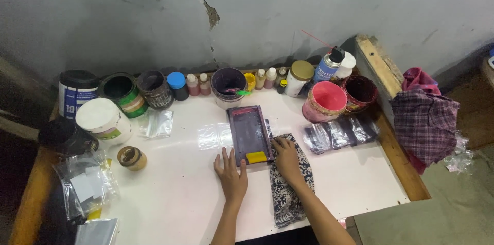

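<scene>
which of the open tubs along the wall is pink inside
The pink tub right of the frame, next to the dark red tub; the others are dark inside.

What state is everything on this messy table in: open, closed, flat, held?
Printing frame: flat on the table, left hand against its near edge.
Patterned cloth: spread flat, under right hand.
Pink can: open.
Purple-stained tub: open.
White tub: lidded.
Spray can: upright.

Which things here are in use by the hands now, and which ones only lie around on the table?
In use:
- left hand, flat beside the frame
- right hand, on the patterned cloth
- small screen frame
- yellow piece

Lying about:
- pink-lidded pot
- spray can
- white tub
- small bottles
- plastic bags
</scene>
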